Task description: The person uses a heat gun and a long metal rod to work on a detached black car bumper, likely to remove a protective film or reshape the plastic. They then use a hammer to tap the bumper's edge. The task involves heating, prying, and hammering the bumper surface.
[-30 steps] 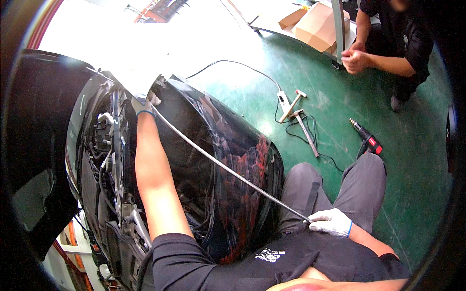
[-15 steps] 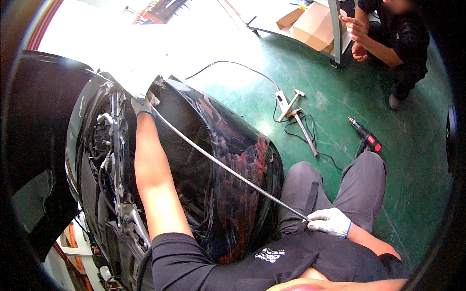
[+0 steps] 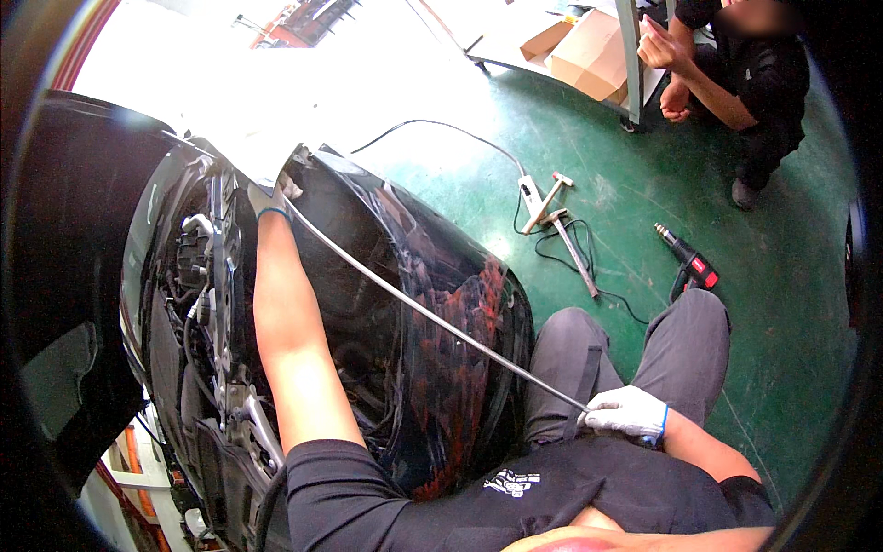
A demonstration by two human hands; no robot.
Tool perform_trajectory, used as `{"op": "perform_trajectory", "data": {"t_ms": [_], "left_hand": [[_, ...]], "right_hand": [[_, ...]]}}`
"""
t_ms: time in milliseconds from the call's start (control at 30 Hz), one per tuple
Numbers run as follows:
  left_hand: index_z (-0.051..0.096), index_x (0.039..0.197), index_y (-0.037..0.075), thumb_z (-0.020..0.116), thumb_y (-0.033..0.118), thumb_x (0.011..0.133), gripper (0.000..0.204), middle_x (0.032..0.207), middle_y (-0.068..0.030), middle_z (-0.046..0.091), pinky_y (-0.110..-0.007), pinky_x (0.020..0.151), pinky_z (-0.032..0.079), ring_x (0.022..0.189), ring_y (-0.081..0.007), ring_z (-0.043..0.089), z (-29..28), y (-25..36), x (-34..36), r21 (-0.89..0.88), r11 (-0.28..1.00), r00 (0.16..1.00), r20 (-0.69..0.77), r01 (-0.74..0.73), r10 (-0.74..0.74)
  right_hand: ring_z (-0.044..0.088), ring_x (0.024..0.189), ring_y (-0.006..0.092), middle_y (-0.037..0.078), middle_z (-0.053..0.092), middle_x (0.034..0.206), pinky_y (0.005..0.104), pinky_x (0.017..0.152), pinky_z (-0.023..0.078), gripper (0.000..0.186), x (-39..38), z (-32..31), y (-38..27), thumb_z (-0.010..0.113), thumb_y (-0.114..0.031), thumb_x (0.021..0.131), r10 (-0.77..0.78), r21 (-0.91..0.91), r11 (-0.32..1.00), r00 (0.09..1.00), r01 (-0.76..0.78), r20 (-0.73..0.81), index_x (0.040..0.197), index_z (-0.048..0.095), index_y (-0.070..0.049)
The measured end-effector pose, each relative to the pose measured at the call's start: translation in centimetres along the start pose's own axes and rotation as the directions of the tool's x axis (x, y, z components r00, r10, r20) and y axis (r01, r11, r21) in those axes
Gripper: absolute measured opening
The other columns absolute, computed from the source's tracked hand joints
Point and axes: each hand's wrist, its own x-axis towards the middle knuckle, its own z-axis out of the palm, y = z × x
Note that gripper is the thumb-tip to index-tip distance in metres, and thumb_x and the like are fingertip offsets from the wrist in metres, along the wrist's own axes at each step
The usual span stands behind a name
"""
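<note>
Across the dark car body (image 3: 460, 299): one slim metal rod (image 3: 441, 324), slanting from the bright white panel at upper left to the wearer's waist. I could not tell from my remote view whether it touched the bodywork beneath.

Right hand (image 3: 630, 413), white glove, blue cuff: fingers clenched round the rod's near end, close to the belly, I judged for a firm hold on the free end.

Left hand (image 3: 269, 198), gloved alike: at the rod's far end, arm stretched over the car, perhaps to guide or steady it there. The panel and glare hid part of it; I could not tell whether it grasped anything.

Engine bay (image 3: 191, 258), left of that arm: pipes and black covers exposed.

Grey-trousered knees (image 3: 575, 345): bent beside the car, likely to bring the body low and near.

Green floor (image 3: 763, 368), beyond the knees: black-and-red heat gun (image 3: 688, 259); a hammer (image 3: 577, 253) and a second one, crossed, amid black cable; all seemingly set down within reach.

Upper right: cardboard box (image 3: 589, 60) on a cart; co-worker (image 3: 773, 92) in black, one hand raised, apart from the rod.
</note>
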Motion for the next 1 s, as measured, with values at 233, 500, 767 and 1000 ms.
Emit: {"op": "perform_trajectory", "data": {"t_ms": [233,500,767,1000], "left_hand": [[0.047,0.074,0.004,0.057,0.016,0.102,0.032,0.053,-0.0063,0.039,-0.039,0.041,0.037,0.038,-0.0194,0.039,0.6,0.4,-0.4,0.056,0.998,0.999,-0.03,0.017,-0.015],[0.053,0.082,0.003,0.062,0.019,0.098,0.024,0.06,-0.0075,0.045,-0.041,0.043,0.04,0.043,-0.0196,0.043,0.6,1.3,0.1,-0.063,0.98,0.981,-0.042,0.186,-0.189],[0.053,0.082,0.003,0.062,0.018,0.098,0.023,0.06,-0.0075,0.046,-0.041,0.044,0.04,0.045,-0.0201,0.045,0.8,1.3,-0.1,-0.127,0.985,0.992,-0.035,0.119,-0.125],[0.054,0.082,0.003,0.062,0.017,0.098,0.023,0.061,-0.0074,0.047,-0.041,0.045,0.04,0.046,-0.0205,0.046,0.4,0.8,-0.9,-0.141,0.987,0.996,-0.043,0.073,-0.079]], "right_hand": [[0.064,0.074,0.0094,0.002,0.072,0.086,0.0266,0.068,0.052,0.024,-0.7,0.7,-0.2,0.073,-0.025,0.096,-0.005,0.092,0.996,0.998,0.011,-0.059,0.11,0.075,-0.005],[0.065,0.071,0.0118,0.003,0.071,0.082,0.0281,0.069,0.053,0.03,0.0,-1.7,-0.1,0.071,-0.036,0.097,0.025,-0.092,0.996,0.999,-0.022,0.03,0.102,0.075,-0.006],[0.068,0.081,0.0122,0.004,0.075,0.09,0.0287,0.079,0.053,0.037,-0.3,-2.7,-1.5,0.068,-0.041,0.099,0.16,-0.145,0.978,0.986,-0.152,0.044,0.099,0.078,-0.005],[0.068,0.081,0.0137,0.005,0.074,0.088,0.0294,0.076,0.053,0.033,-0.2,-3.0,0.3,0.066,-0.035,0.101,0.115,0.147,0.981,0.99,-0.126,0.081,0.097,0.077,-0.004]]}}
